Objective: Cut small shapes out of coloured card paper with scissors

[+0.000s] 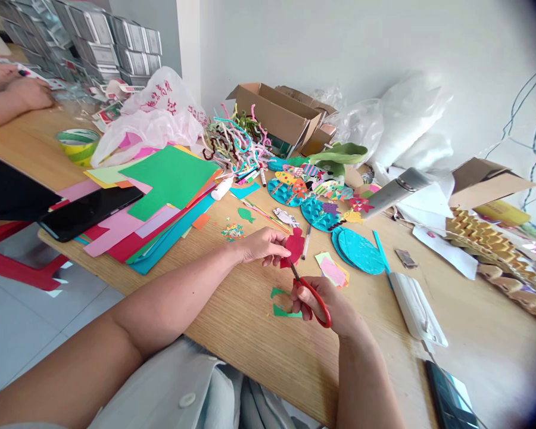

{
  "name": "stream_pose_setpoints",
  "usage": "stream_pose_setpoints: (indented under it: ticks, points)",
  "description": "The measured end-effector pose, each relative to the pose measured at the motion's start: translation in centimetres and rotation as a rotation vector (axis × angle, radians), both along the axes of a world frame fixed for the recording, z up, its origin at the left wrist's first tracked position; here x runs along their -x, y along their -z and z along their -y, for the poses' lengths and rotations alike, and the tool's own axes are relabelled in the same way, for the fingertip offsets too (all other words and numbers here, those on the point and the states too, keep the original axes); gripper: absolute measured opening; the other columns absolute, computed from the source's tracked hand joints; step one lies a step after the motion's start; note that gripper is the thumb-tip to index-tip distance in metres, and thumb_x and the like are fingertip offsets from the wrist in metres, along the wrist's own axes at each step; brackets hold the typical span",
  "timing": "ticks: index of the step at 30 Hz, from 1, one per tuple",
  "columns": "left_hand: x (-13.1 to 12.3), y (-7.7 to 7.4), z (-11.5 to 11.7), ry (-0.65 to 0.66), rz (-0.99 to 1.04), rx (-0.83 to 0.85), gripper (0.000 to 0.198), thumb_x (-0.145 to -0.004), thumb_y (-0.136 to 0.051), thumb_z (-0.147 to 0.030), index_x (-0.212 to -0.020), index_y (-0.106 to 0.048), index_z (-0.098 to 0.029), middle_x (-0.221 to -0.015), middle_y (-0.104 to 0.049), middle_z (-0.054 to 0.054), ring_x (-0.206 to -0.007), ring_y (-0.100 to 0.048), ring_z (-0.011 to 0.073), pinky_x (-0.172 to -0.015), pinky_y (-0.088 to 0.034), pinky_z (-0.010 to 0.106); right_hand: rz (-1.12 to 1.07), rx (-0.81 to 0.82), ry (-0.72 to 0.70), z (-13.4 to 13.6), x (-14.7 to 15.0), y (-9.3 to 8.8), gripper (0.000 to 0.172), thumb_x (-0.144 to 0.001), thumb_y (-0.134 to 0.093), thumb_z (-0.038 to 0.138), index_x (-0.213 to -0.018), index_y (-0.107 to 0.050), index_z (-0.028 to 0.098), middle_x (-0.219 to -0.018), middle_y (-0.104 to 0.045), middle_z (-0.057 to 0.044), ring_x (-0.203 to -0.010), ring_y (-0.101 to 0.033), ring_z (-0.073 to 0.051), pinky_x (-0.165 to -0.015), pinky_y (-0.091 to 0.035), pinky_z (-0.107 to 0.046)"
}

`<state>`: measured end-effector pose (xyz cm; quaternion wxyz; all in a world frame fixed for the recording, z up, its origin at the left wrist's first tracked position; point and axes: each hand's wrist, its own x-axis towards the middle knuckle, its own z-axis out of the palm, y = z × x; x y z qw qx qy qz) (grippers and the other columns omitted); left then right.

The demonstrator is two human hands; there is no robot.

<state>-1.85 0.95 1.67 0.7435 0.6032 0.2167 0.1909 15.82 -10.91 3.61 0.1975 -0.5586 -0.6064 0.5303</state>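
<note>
Left hand: thumb and fingertips pinched on the near-left edge of a red paper piece, which it holds just above the table, a little beyond the table's middle. Red paper piece: small, rounded, with a scalloped outline; it lies directly to the right of the left hand and up and to the left of the right hand. Right hand: fingers curled shut through the red loops of the scissors, nearer the body than the left hand. Scissors: long axis slanting from the handles at lower right to the blade tips at upper left; the tips meet the lower edge of the red piece, so the paper sits between the two hands, with the left the closer of them. Whether the blades are parted cannot be told. Green scraps: flat on the table just left of the right hand. Pink and yellow offcuts: just right of the scissors. Teal discs: farther right, some with coloured paper fish on them. Stack of coloured sheets: well to the left, with a dark phone on it. Pipe cleaners: heaped at the far side. Another person's hands: far left corner, well apart.
</note>
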Motion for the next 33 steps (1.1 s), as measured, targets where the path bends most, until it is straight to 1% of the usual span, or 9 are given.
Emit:
stream_pose_setpoints:
  ticks: [10, 15, 24, 33]
  points:
    - [-0.21, 0.58, -0.16, 0.000, -0.010, -0.008, 0.017, -0.071, -0.060, -0.026, -0.077, -0.060, -0.010, -0.057, -0.060, 0.002, -0.042, -0.049, 0.0061, -0.036, -0.031, 0.015, -0.009, 0.019, 0.007, -0.02, -0.05, 0.12, 0.049, -0.078, -0.054, 0.062, -0.064, -0.056, 0.014, -0.058, -0.063, -0.005, -0.045, -0.052, -0.011, -0.042, -0.034, -0.021]
    - [-0.15, 0.49, -0.12, -0.002, -0.003, -0.018, 0.017, -0.071, -0.060, -0.026, -0.078, -0.061, -0.010, -0.057, -0.059, 0.002, -0.042, -0.049, 0.0063, -0.035, -0.031, 0.015, -0.009, 0.020, 0.003, 0.06, -0.11, 0.15, 0.050, -0.079, -0.052, 0.063, -0.065, -0.056, 0.015, -0.059, -0.063, -0.005, -0.047, -0.054, -0.012, -0.042, -0.035, -0.021]
    - [-0.03, -0.01, 0.08, 0.000, -0.005, -0.002, 0.018, -0.070, -0.061, -0.025, -0.079, -0.063, -0.009, -0.057, -0.059, 0.002, -0.043, -0.049, 0.0060, -0.036, -0.030, 0.015, -0.014, 0.029, -0.006, 0.01, -0.23, 0.35, 0.050, -0.079, -0.052, 0.063, -0.067, -0.057, 0.015, -0.062, -0.065, -0.005, -0.047, -0.053, -0.012, -0.043, -0.035, -0.021]
    - [-0.05, 0.03, 0.07, 0.004, 0.013, 0.015, 0.019, -0.069, -0.062, -0.026, -0.077, -0.063, -0.009, -0.054, -0.057, 0.001, -0.040, -0.047, 0.0059, -0.034, -0.031, 0.015, -0.025, 0.039, 0.002, -0.05, -0.37, 0.52, 0.046, -0.081, -0.053, 0.058, -0.065, -0.056, 0.015, -0.058, -0.061, -0.003, -0.046, -0.051, -0.011, -0.042, -0.033, -0.020]
